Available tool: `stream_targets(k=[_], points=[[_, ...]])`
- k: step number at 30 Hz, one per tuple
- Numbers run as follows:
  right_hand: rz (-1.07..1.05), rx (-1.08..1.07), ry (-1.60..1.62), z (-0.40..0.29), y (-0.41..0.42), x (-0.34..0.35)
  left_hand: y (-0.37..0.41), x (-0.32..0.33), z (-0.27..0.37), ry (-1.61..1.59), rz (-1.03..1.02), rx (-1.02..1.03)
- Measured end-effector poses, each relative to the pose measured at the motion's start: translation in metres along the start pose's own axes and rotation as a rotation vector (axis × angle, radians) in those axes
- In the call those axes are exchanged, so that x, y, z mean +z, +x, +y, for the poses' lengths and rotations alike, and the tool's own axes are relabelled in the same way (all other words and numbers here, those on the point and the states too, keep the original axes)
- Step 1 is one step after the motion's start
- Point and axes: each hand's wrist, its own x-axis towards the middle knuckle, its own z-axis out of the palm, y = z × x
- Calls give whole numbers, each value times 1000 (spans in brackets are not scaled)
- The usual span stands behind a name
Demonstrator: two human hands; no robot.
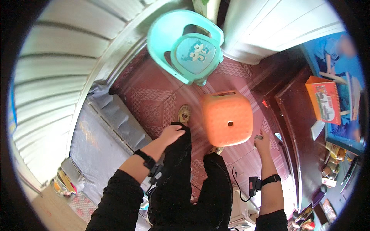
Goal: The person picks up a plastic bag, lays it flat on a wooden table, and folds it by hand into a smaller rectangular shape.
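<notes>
My left hand (171, 135) rests by the left knee of my black trousers (177, 156); its fingers are partly hidden, and I see nothing held in it. My right hand (264, 144) is just right of an orange plastic stool (227, 114), apart from it. Its fingers are closed on a small grey thing (258, 137), too small to name. The stool stands upright before my legs, with a small hole in its seat. Beyond it is a turquoise child's plastic chair (196, 55) with a cartoon animal on the seat.
A grey cushioned seat (98, 144) lies to my left. At right stands a dark red wooden cabinet (300, 98) bearing a spiral-bound calendar (326, 102) and several small items. The floor (156, 101) has red patterned tiles. A black cable (234, 179) hangs near my right forearm.
</notes>
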Motion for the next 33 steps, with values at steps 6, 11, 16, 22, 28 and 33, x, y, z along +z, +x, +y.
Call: stream_targets(k=[6,11,16,22,28,33], points=[[-172,283,89,65,100,74,129,61,6,-633,-512,-424],[-293,430,638,117,153,82,182,123,18,-1098,-648,-480],[-462,618,387,66,181,97,184,125,21,-1467,-522,-411],[-521,619,222,61,176,87,169,133,11,-1581,-464,-503],[-601,609,194,54,105,55,74,94,9,-1567,-350,-579],[-770,477,262,-54,45,67,15,70,-61,-1812,-244,-530]])
